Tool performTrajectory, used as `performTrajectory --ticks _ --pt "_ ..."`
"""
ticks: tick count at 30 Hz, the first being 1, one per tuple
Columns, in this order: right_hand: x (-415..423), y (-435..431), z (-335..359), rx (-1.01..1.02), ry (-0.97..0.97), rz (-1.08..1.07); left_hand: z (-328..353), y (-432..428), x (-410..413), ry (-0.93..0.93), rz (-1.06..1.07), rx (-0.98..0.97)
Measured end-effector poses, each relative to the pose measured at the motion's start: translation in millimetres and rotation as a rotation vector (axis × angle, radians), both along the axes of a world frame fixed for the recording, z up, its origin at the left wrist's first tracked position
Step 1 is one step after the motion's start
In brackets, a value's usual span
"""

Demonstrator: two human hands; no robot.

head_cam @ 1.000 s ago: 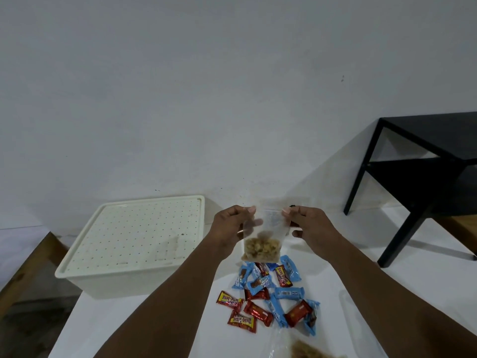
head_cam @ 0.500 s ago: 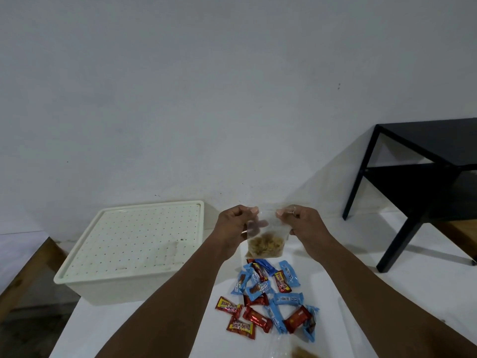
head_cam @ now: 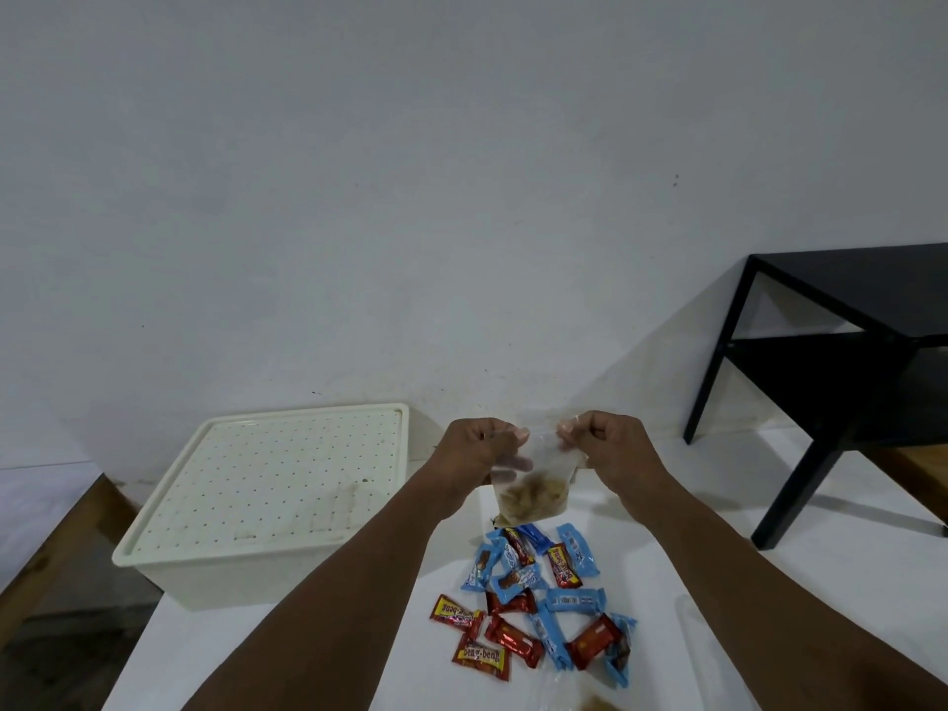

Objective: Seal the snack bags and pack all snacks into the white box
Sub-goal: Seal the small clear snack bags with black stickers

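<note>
A small clear snack bag (head_cam: pixel 536 492) with brown snacks in its bottom hangs in the air above the table. My left hand (head_cam: pixel 479 451) pinches its top left corner and my right hand (head_cam: pixel 608 446) pinches its top right corner. Below the bag, a pile of red and blue wrapped snacks (head_cam: pixel 538 602) lies on the white table (head_cam: pixel 287 654). The white box (head_cam: pixel 272 500) stands at the left with its perforated lid on. A second clear bag (head_cam: pixel 579 697) with brown snacks shows partly at the bottom edge.
A black side table (head_cam: pixel 841 351) with a lower shelf stands at the right against the white wall. A wooden surface (head_cam: pixel 46 551) and a gap lie left of the white table.
The bag and both hands have shifted slightly, staying raised above the candies; both hands still pinch the bag's top edge, now closer together.
</note>
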State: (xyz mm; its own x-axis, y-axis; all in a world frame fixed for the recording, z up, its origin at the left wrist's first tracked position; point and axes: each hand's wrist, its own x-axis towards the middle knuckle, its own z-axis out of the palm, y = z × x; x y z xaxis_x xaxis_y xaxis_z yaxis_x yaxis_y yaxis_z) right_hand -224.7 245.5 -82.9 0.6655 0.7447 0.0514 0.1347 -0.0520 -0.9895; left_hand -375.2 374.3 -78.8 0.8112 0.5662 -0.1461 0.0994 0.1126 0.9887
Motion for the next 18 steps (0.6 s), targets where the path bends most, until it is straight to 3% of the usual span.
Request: performTrajectory --ticks 3,8,18 --pt "-0.5 -0.8 2.9 -0.039 -0.075 0.051 0.9 -1.9 0.0 0.06 -0.01 0.112" --pt "-1.5 -0.7 7.6 -0.032 -0.033 0.058 -0.4 -1.3 4.8 0.047 0.045 0.258" --pt "0.7 -2.1 9.5 -0.14 -0.11 0.048 -1.6 -8.5 6.5 0.051 0.023 0.334"
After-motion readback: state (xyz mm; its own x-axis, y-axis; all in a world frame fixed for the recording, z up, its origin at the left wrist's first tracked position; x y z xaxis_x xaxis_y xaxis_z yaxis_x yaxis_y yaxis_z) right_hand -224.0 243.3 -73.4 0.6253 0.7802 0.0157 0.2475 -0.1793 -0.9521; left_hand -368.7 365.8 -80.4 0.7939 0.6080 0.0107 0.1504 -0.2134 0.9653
